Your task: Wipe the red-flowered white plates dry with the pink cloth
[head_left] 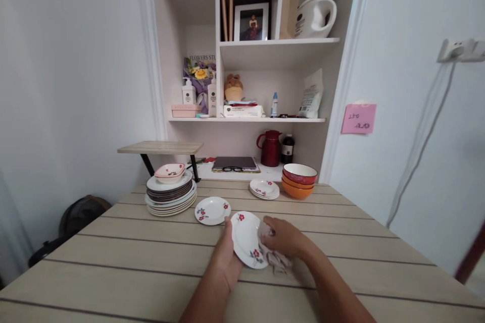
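A white plate with red flowers (245,237) is tilted above the table, gripped at its left edge by my left hand (226,252). My right hand (284,237) is closed around a crumpled greyish-pink cloth (278,259), which touches the plate's right rim. Part of the cloth hangs below my fingers. Just beyond my left hand lies another flowered plate (212,211), flat on the table. Farther back, a short stack of similar small plates (264,188) stands near the table's far side.
On the left rises a tall stack of plates (171,202) topped by square bowls (170,172), beside a small raised stand (161,148). Nested red and orange bowls (298,189) stand back right. Behind are a laptop (235,163), a red jug (270,149) and shelves (273,120).
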